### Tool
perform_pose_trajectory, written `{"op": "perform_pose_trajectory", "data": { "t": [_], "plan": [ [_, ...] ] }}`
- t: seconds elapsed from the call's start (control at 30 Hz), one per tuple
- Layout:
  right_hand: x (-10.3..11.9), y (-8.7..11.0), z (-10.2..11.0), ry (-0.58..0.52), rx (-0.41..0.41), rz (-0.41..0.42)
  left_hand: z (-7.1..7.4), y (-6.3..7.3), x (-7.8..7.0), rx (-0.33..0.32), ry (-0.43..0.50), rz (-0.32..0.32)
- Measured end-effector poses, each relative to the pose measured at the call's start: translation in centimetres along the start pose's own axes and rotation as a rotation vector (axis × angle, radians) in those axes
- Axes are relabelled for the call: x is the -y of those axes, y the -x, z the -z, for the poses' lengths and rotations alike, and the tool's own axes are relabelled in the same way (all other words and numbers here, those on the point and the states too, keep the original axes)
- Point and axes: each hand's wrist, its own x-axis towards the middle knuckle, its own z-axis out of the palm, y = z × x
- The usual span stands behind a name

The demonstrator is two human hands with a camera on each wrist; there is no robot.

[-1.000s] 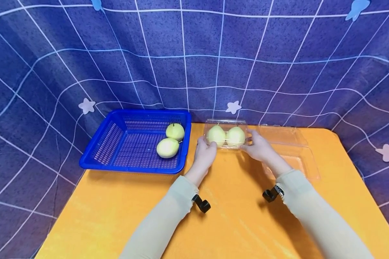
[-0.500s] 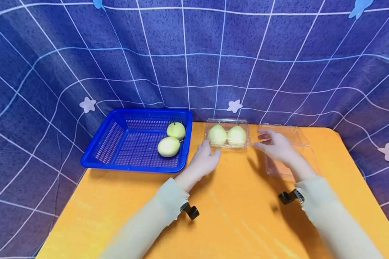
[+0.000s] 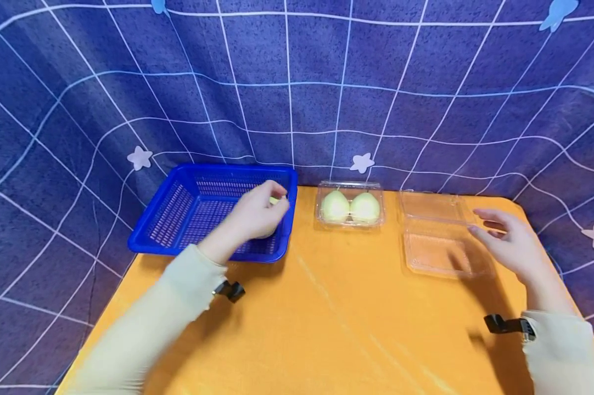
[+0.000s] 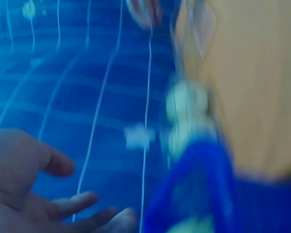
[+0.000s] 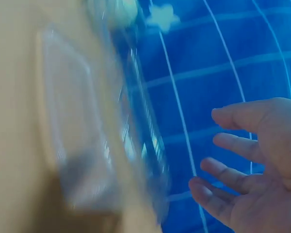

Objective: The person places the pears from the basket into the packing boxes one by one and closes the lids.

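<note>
My left hand (image 3: 257, 214) hovers over the right side of the blue plastic basket (image 3: 138, 241), fingers relaxed and apart in the left wrist view. It mostly hides the pale yellow-green pears inside; a sliver of one pear (image 3: 274, 201) shows past the fingertips. Off to the right, my right hand (image 3: 516, 244) is in the air beside an empty clear plastic clamshell box (image 3: 440, 255), whose lid is folded back. Its fingers are loosely bent and hold nothing. Between the hands stands another clear clamshell box (image 3: 350, 224), closed over two pears (image 3: 335, 207).
An orange cloth covers the table (image 3: 336, 318). Behind it hangs a blue curtain (image 3: 317, 99) with pale grid lines and stars, close to the backs of the basket and boxes. Both wrist views are blurred.
Both hands have let go of the pear-filled clamshell box. The left hand has moved left over the basket, and the right hand has moved right past the open box.
</note>
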Motion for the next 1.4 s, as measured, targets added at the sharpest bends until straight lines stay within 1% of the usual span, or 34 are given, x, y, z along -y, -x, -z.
{"op": "perform_pose_trajectory", "data": {
  "t": [0.03, 0.1, 0.17, 0.23, 0.3, 0.37, 0.43, 0.53, 0.6, 0.7, 0.77, 0.83, 0.97, 1.03, 1.3, 1.4],
  "plan": [
    [-0.5, 0.4, 0.4, 0.009, 0.011, -0.034, 0.8, -0.3, 0.9, 0.029, -0.041, -0.015],
    [-1.5, 1.2, 0.8, 0.006, 0.041, -0.089, 2.3, -1.0, 3.0, 0.108, -0.098, -0.059],
    [-2.5, 1.8, 0.9, -0.009, 0.077, -0.136, 3.4, -1.7, 5.1, 0.188, -0.109, -0.100],
    [-3.7, 2.2, 0.6, -0.050, 0.102, -0.156, 3.9, -2.2, 7.0, 0.242, -0.110, -0.137],
    [-4.7, 2.6, 0.1, -0.106, 0.111, -0.157, 4.0, -2.5, 8.6, 0.271, -0.113, -0.150],
    [-5.5, 2.9, -0.3, -0.243, 0.119, -0.144, 3.9, -2.6, 9.8, 0.292, -0.140, -0.158],
    [-6.1, 3.3, -0.7, -0.415, 0.125, -0.116, 3.6, -2.7, 10.7, 0.319, -0.166, -0.165],
    [-6.8, 3.8, -1.2, -0.669, 0.157, -0.087, 3.2, -2.8, 11.7, 0.367, -0.183, -0.161],
    [-6.9, 4.0, -1.5, -0.763, 0.174, -0.073, 2.9, -2.8, 12.1, 0.397, -0.174, -0.158],
    [-6.9, 4.1, -2.2, -0.805, 0.182, -0.079, 2.5, -2.9, 12.5, 0.438, -0.171, -0.155],
    [-6.7, 4.1, -2.6, -0.789, 0.177, -0.086, 2.2, -3.0, 12.6, 0.459, -0.170, -0.145],
    [-6.4, 3.9, -3.0, -0.765, 0.174, -0.088, 2.0, -3.1, 12.6, 0.465, -0.179, -0.137],
    [-6.0, 3.5, -3.7, -0.729, 0.176, -0.066, 1.9, -3.2, 12.1, 0.450, -0.197, -0.114],
    [-5.8, 3.5, -4.0, -0.726, 0.183, -0.054, 1.9, -3.2, 11.9, 0.446, -0.206, -0.112],
    [-5.3, 3.5, -4.5, -0.720, 0.200, -0.064, 1.3, -3.3, 11.1, 0.446, -0.217, -0.113],
    [-5.1, 3.4, -4.6, -0.713, 0.207, -0.065, 1.2, -3.2, 10.9, 0.444, -0.230, -0.123]
  ]
}}
